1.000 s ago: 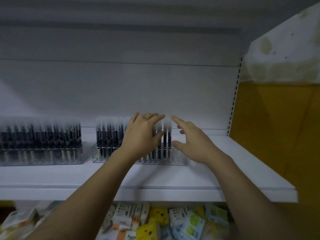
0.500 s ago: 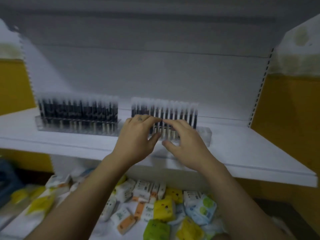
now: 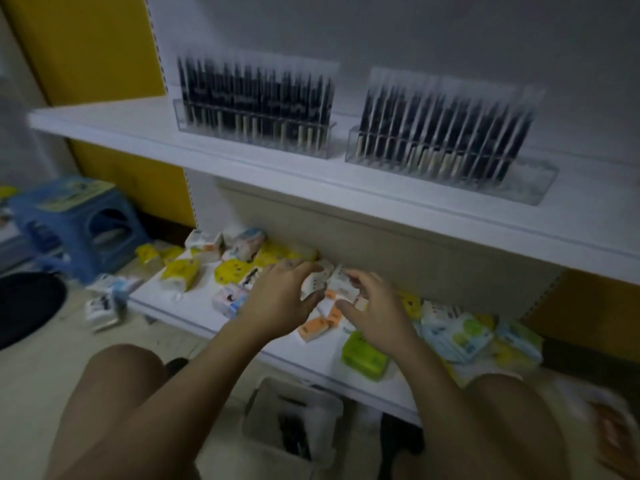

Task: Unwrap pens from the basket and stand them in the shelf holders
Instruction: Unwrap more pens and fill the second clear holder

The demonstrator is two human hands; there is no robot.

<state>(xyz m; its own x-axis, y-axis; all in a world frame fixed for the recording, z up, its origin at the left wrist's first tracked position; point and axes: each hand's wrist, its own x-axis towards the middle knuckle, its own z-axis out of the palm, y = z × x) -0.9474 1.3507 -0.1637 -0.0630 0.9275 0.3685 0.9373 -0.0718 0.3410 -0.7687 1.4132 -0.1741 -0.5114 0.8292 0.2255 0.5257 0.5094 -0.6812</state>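
Pens [image 3: 443, 126] upright in clear holders [image 3: 531, 185]

White upper shelf [image 3: 138, 133]: two clear holders side by side, apart. Left holder [image 3: 254, 133] and right holder [image 3: 446, 161] are both packed with upright dark pens [image 3: 433, 123], blurred. Lower shelf [image 3: 194, 317]: loose scatter of small packets, some overlapping, incl. yellow packet [image 3: 180, 273], orange packet [image 3: 313, 329], green packet [image 3: 363, 355], blue-white packets [image 3: 460, 336]. Floor [image 3: 34, 393]: blue stool [image 3: 76, 223] at left, black round object [image 3: 24, 306] cut off by frame edge, stray packets [image 3: 104, 306] near the lower shelf's left corner, pale basket [image 3: 294, 420] with dark items inside.
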